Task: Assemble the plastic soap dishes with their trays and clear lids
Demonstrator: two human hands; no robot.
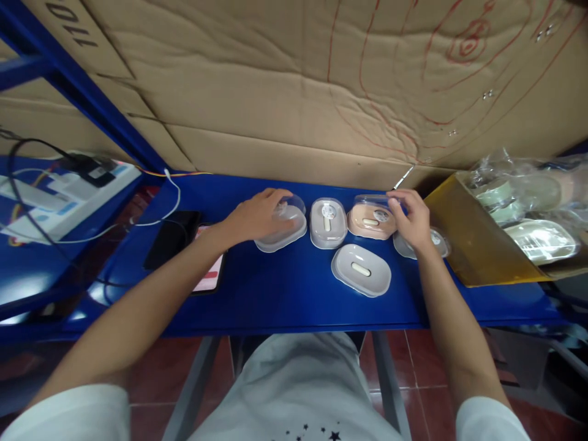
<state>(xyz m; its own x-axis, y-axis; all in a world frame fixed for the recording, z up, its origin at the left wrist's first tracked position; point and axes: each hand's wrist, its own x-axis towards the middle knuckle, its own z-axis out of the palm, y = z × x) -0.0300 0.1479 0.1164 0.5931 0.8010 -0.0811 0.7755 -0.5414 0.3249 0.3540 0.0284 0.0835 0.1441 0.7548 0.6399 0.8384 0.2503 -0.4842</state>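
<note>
My left hand (258, 215) is curved over a clear domed lid (297, 203), gripping it above a grey soap dish (277, 245) at the left of the row. My right hand (412, 219) pinches the right edge of another clear lid (367, 199), which lies over a peach soap dish (367, 223). Between the hands stands a grey dish under a clear lid with a round label (327, 223). Nearer me lies an uncovered grey dish (361, 269) with a pale oval piece at its middle. Partly hidden by my right wrist is a further clear-lidded dish (440, 244).
An open carton (459, 245) with plastic-wrapped dishes stands at the right. On the left are a phone (210, 275), a dark flat object (171, 240) and a white power strip (87, 199) with cables. Cardboard (257, 92) walls the back of the blue table (285, 300).
</note>
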